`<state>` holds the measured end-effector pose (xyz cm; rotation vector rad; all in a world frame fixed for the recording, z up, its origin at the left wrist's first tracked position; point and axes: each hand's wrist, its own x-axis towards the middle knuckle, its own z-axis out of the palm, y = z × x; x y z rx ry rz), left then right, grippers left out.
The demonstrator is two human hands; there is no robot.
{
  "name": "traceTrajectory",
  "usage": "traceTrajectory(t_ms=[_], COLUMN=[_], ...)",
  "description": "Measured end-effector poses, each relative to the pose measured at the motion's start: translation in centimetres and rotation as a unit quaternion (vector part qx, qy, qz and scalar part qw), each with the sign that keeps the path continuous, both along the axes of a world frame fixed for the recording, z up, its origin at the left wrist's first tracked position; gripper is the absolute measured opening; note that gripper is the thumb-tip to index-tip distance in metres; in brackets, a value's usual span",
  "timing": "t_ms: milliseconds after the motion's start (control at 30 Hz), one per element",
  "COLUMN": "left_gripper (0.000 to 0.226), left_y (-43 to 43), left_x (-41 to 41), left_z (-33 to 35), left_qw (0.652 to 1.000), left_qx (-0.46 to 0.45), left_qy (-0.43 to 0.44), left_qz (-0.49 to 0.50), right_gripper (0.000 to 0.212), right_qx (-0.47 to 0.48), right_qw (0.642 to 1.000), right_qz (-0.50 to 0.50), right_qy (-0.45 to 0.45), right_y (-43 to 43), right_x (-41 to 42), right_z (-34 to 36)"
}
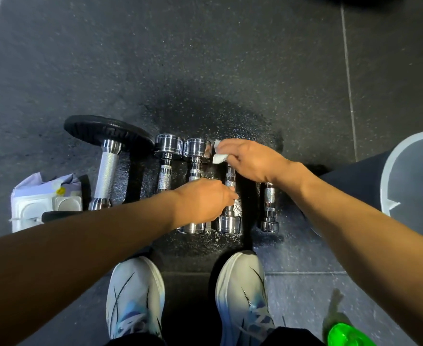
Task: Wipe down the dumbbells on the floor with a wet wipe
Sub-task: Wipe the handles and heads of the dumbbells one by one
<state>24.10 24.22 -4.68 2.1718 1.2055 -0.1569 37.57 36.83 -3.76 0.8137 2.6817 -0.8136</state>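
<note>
Right hand: fingers curled round wet wipe, on far head of one chrome dumbbell. Left hand pinches its handle, probably; fingertips partly hidden. Dumbbell lies in the row of dumbbells on wet floor, wipe pack at left.

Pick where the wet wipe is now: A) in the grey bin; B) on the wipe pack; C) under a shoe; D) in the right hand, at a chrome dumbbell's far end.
D: the right hand pinches the wet wipe against the far end of a chrome dumbbell whose handle the left hand holds.
</note>
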Motion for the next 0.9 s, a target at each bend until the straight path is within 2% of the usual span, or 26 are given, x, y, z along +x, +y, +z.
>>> traceTrajectory(t_ms=[167,233,267,333,433,467,500,533,600,667,767,900], left_gripper=[0.057,0.057,0.055,0.048,0.045,0.045,0.045,0.045,0.04,0.034,0.026,0.024], left_y=[0.3,0.3,0.3,0.3,0.1,0.1,0.1,0.0,-0.4,-0.6,-1.2,-2.3], left_x=[0.1,-0.1,-0.3,-0.6,-0.3,-0.3,-0.3,-0.5,-1.0,-1.2,-0.9,-0.8], left_z=[0.3,-0.2,-0.5,-0.8,0.2,0.4,0.5,0.4,0.2,0.4,0.9,0.2], left_qw=[1.0,0.999,0.999,1.0,0.999,0.999,0.999,0.999,0.999,0.998,0.996,0.997], left_qx=[-0.02,-0.035,-0.035,-0.017,0.001,0.004,0.006,0.007,0.012,0.017,0.039,0.034], left_qy=[-0.013,-0.021,-0.02,-0.004,0.013,0.013,0.01,0.009,0.021,0.018,0.013,0.026], left_qz=[-0.004,0.004,0.0,-0.013,-0.03,-0.033,-0.034,-0.033,-0.037,-0.05,-0.077,-0.067], right_gripper=[0.042,0.042,0.041,0.025,0.012,0.014,0.02,0.02,0.006,0.02,0.035,0.05], right_qx=[0.0,-0.045,-0.101,-0.227,-0.334,-0.358,-0.369,-0.359,-0.272,-0.189,-0.116,-0.065], right_qw=[0.985,0.959,0.928,0.834,0.728,0.698,0.688,0.696,0.767,0.821,0.858,0.883], right_qz=[-0.161,-0.275,-0.358,-0.5,-0.586,-0.606,-0.611,-0.607,-0.57,-0.534,-0.5,-0.456], right_qy=[-0.067,-0.05,-0.015,0.053,0.117,0.134,0.135,0.134,0.112,0.068,-0.008,-0.091], right_y=[-2.0,-3.5,-4.5,-6.2,-7.1,-7.0,-6.9,-6.8,-6.8,-6.9,-7.6,-8.3], right_x=[0.9,1.2,1.2,0.9,1.0,1.3,1.6,1.8,1.7,1.1,0.4,0.2], right_z=[0.8,0.4,0.5,0.5,0.1,-0.2,-0.5,-0.8,-1.4,-2.1,-2.0,-2.1])
